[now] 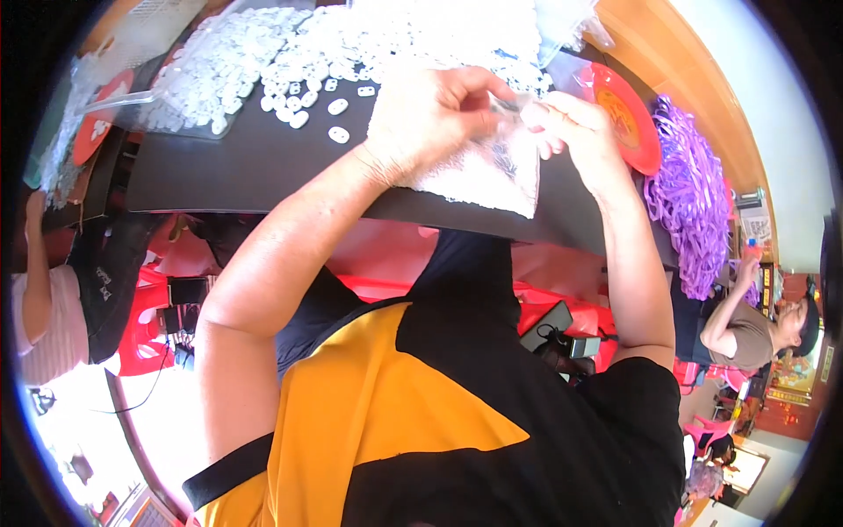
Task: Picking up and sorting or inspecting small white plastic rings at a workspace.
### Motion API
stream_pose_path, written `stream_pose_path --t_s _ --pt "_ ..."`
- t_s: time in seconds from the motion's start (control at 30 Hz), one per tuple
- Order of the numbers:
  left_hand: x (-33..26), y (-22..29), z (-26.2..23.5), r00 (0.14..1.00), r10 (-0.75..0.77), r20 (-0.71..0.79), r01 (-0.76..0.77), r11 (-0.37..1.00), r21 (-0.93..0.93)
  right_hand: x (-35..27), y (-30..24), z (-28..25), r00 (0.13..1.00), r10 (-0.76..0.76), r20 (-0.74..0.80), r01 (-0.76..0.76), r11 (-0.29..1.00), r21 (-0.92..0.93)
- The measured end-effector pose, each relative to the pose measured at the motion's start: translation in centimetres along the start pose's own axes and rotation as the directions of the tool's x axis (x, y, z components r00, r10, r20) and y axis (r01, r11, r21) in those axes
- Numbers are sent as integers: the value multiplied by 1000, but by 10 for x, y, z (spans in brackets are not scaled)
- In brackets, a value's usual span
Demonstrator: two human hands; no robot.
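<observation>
**Both hands are up at the top of a clear bag**

In the head view, my only one, I see a shiny clear bag over the near part of the dark bench. It is just below my fingers and between my two wrists, tilted, with one bottom corner pointing back at me. I can't tell its long way, because my left hand covers part of it. Both hands are about as near.

My left hand has bent fingers at the bag's top, but they are blurry, so I can't tell if they grip. My right hand looks like it pinches the top right edge.

Loose white pieces lie off to the left. A red plate and purple ribbons are to the right.

The plate has gold marks I can't read. I can't make out any brand.
</observation>
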State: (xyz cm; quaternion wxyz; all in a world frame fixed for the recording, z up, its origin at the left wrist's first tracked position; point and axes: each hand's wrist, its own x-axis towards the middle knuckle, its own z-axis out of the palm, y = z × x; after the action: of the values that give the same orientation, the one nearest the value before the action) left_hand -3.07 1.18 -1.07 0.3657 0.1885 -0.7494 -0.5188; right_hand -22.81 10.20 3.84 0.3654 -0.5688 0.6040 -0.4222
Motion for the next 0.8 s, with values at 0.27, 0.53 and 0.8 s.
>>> stream_pose_path --t_s 0.27,0.53,0.8 --pt "3 1 -6 999 22 -49 -22 1000 8 30 -6 14 989 -37 141 27 997 67" --pt "3 -1 -7 970 106 -220 -102 994 29 44 -10 14 977 -73 201 38 985 170" --pt "4 7 -9 975 -6 -220 -9 998 -64 38 -14 22 955 -257 150 266 963 -45"
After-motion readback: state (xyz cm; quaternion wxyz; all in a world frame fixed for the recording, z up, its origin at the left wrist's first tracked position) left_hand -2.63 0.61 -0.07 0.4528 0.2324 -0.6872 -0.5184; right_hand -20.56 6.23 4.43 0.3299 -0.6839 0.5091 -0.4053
